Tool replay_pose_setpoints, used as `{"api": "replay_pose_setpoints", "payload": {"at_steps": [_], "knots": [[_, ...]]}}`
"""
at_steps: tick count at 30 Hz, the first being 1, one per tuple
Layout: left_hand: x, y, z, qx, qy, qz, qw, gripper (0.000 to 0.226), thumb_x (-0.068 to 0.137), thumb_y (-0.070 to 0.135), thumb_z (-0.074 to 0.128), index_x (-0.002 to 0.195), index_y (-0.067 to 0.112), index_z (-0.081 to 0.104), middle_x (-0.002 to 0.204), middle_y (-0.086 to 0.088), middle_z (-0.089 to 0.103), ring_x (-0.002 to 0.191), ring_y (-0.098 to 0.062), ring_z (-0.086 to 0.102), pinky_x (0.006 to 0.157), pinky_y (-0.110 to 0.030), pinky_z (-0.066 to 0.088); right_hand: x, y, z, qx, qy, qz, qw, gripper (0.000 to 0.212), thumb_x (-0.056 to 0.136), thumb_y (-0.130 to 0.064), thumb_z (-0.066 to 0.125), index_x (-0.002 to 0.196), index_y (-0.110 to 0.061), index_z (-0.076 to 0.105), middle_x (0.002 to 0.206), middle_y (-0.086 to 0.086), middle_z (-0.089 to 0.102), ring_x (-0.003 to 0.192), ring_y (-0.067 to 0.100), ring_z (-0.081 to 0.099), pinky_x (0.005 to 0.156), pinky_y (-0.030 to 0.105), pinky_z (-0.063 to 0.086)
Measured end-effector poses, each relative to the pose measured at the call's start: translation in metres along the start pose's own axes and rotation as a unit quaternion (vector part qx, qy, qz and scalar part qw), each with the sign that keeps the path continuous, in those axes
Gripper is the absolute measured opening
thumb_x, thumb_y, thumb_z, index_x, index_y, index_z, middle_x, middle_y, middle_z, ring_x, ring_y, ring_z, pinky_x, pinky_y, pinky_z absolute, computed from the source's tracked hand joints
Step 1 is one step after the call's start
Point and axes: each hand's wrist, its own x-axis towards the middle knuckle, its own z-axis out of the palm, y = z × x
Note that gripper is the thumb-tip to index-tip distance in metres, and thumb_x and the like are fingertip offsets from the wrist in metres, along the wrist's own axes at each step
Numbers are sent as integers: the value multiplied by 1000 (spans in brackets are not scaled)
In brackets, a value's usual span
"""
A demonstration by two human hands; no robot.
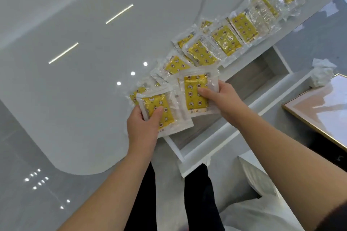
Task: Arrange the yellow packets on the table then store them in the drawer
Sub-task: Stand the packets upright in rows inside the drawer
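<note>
The fingers (157, 113) of the left hand (142, 127) are curled round one yellow packet (159, 108), the thumb laid on its face. A second packet (195, 90) is gripped the same way by the right hand (224, 99). Both are held at the near edge of the bench (75, 90), partly over the drawer (225, 131), which is pulled open with its wood-toned bottom seen below them. A row of further packets (227, 40) is spread, overlapping, along the bench edge.

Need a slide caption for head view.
Left hand and right hand each hold a yellow packet at the row's near end along the table edge, beside the open drawer.
</note>
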Motion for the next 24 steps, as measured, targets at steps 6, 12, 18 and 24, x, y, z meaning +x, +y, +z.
{"api": "replay_pose_setpoints", "payload": {"at_steps": [6, 12, 18, 24], "knots": [[-43, -93, 77, 15, -8, -73, 997, 8, 88, 23, 67, 91, 19, 61, 81, 10, 66, 71, 1, 63, 61, -14, 47, 1, 62, -95, -115, -22, 88, 989, 20, 87, -16, 69, 106, -12, 65, 98, 6, 75, 86, 22, 74, 82, 38, 59], [-23, -164, 128, -26, 101, -156, 982, 12, 90, 19, 64, 101, 17, 60, 92, 2, 66, 78, -9, 62, 64, -25, 47, 56, 108, -100, -221, -12, 99, 970, 17, 87, -21, 69, 102, -17, 62, 99, 3, 73, 85, 15, 72, 82, 36, 58], [28, -203, 162, 12, 119, -167, 979, 16, 90, 24, 63, 99, 14, 54, 98, -5, 62, 85, -23, 60, 75, -32, 48, 112, 143, -82, -341, 23, 72, 937, 50, 89, -23, 67, 133, -6, 50, 119, 12, 63, 102, 26, 64, 86, 38, 54], [57, -229, 174, 56, 143, -191, 970, 28, 91, 20, 61, 112, 5, 52, 113, -15, 62, 101, -32, 61, 87, -39, 50, 132, 177, -80, -374, 30, 105, 921, 61, 92, -20, 64, 146, -8, 37, 132, 13, 56, 110, 28, 60, 89, 37, 52]]}}
